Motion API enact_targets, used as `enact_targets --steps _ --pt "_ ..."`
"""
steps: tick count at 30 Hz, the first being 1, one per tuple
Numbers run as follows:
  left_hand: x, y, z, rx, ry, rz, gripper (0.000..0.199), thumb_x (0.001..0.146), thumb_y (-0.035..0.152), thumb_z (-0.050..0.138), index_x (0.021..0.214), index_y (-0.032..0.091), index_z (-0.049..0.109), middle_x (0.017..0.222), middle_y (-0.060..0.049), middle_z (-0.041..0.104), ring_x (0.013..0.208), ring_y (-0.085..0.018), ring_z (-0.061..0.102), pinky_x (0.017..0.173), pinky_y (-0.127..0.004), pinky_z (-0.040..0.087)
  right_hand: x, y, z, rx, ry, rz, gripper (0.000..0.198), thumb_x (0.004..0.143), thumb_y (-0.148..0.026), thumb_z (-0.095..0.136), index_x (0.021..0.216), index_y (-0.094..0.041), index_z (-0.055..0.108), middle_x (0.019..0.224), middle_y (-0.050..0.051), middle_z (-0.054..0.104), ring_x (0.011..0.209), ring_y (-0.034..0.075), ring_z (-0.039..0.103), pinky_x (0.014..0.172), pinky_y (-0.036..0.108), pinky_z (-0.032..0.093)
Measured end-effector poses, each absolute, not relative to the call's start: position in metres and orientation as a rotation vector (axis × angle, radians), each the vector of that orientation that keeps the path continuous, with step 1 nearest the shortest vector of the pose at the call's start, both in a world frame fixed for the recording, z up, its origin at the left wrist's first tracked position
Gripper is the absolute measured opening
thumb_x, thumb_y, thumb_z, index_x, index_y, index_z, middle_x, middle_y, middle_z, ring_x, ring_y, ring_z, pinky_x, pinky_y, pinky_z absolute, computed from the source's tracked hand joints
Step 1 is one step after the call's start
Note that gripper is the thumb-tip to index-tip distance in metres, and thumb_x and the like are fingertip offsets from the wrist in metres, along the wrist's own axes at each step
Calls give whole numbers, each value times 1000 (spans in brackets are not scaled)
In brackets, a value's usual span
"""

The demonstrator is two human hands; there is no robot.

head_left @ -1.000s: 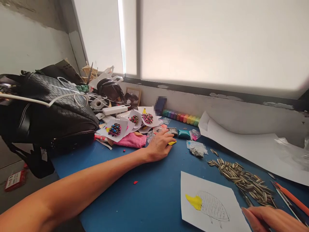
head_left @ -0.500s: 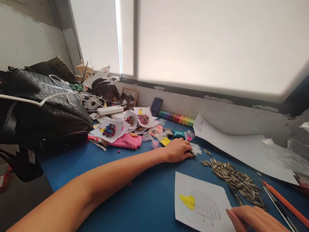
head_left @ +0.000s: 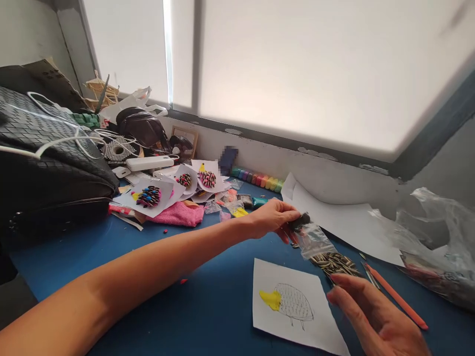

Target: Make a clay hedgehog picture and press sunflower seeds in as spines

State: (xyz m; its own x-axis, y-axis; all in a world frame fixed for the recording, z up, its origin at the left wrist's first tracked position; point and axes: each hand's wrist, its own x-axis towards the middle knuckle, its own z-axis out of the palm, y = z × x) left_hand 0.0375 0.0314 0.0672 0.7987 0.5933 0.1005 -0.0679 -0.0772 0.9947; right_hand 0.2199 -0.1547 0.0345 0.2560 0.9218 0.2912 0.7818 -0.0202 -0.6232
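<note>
A black bag (head_left: pixel 48 173) is resting at far left on the desk (head_left: pixel 218 316), and a pink cloth (head_left: pixel 177 215) is lying beside white papers (head_left: pixel 128 200). The left hand's (head_left: pixel 276 217) grip is pinching a clear pouch (head_left: pixel 317 241), which is hanging near striped seeds (head_left: pixel 339 263). Nearer, a drawing sheet (head_left: pixel 319 332) with a yellow patch (head_left: pixel 270 299) is lying flat. The right hand's (head_left: pixel 393 326) grip is hanging spread just beside its right edge; an orange stick (head_left: pixel 399 299) is lying beyond.

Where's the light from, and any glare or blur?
In the head view, light glows through the pale blind; glare streaks the black woven bag and glints on the clear plastic bag in the left hand; pixelation obscures part of the dark blue object.
</note>
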Motion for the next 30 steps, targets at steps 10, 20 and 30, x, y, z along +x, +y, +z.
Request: enact_targets --steps 10,20,30 --pt "44 0 69 1411 278 385 42 80 52 74 84 12 60 74 -2 68 56 -11 66 65 -29 58 182 -152 58 -1611 -1217 577 50 67 -70 69 74 -21 73 67 7 72 57 18 66 47 24 55" --pt "38 11 75 1395 306 479 50 65 54 84 78 12 60 73 -3 70 54 -14 67 60 -30 57 180 -139 77 -1570 -1180 603 50 66 -67 71 84 -20 74 74 8 72 60 17 61 49 26 51" --pt "26 35 86 1399 324 628 56 57 53 89 79 11 61 71 -4 68 59 -14 67 57 -27 55 170 -87 82 -1475 -1274 706 45 81 -61 65 83 -16 66 72 -1 62 57 8 52 54 23 45"
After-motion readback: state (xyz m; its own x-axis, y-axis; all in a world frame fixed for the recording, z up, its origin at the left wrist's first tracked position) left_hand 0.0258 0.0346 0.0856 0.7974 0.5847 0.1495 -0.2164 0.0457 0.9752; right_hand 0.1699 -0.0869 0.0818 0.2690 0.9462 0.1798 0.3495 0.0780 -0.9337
